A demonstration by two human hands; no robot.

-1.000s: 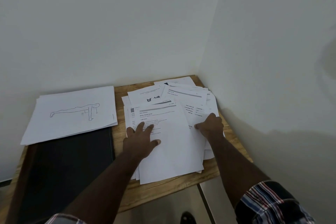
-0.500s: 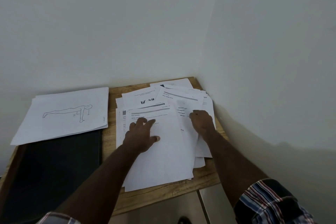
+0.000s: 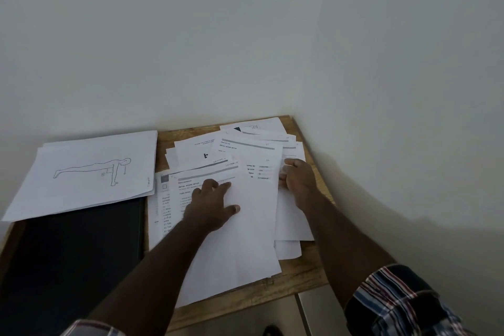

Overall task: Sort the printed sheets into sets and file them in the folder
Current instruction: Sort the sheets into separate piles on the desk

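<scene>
Top sheet (image 3: 231, 226): "INITIAL SCENE SETUP" (rest blurred).

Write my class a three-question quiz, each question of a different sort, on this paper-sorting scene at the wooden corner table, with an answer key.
1. True or false: the left hand lies flat, fingers spread, on the top sheet of the loose heap of printed white sheets.
2. Which sheet tops the separate white stack at the left? A) plank-pose line drawing B) colour photo C) blank page
3. Fill in: the right hand grips sheets at the heap's ____ edge.

Key: 1 true; 2 A; 3 right. The stack partly overlaps the flat black folder on the light wooden table.
</scene>
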